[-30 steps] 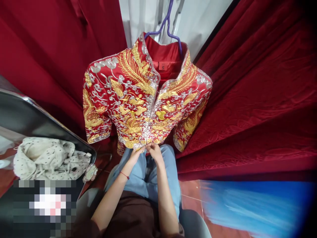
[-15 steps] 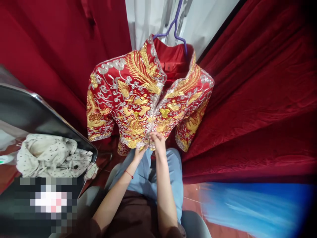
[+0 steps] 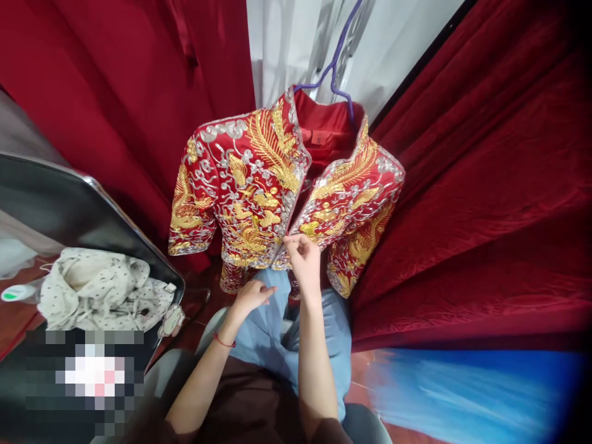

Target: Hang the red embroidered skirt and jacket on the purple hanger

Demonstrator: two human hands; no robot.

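A red short-sleeved jacket (image 3: 252,185) with gold and silver embroidery hangs in front of me on a purple hanger (image 3: 333,65). Its collar and upper front gape in a V, while the two edges meet lower down. At the bottom of that V, my right hand (image 3: 305,256) pinches the front zipper between thumb and forefinger; the small pull itself is hidden by the fingertips. My left hand (image 3: 253,296) is off the jacket, just below its hem and over my knee, with fingers stretched out and nothing in them.
At left stands a black chair (image 3: 139,240) bearing a crumpled dotted white cloth bag (image 3: 102,290) with a charm (image 3: 172,320). Red curtains (image 3: 472,203) hang on both sides of a white drape (image 3: 277,43). A blue sheet (image 3: 476,388) lies at lower right.
My left hand has let go of the jacket's hem and drawn back down and left. My right hand has moved slightly up along the front opening. The view has shifted a little.
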